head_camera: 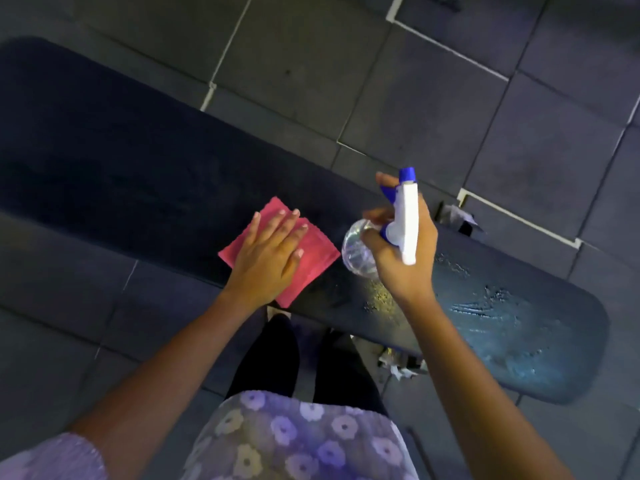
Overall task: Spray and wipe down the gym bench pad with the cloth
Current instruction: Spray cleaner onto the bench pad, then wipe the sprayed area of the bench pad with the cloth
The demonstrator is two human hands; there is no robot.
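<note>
The pink cloth (311, 258) is pressed flat on the bench pad (138, 174) at centre by the spread left hand (270, 254); the spray bottle (398, 230) is gripped by the right hand (405, 251).

The floor (415, 98) is laid with large dark grey square tiles, and pale joint lines (228, 50) are seen between some of them. Dim, bluish-violet light is cast over the whole scene. Crumpled pale scraps (398, 367) are seen lying on the tiles at the lower centre.
</note>
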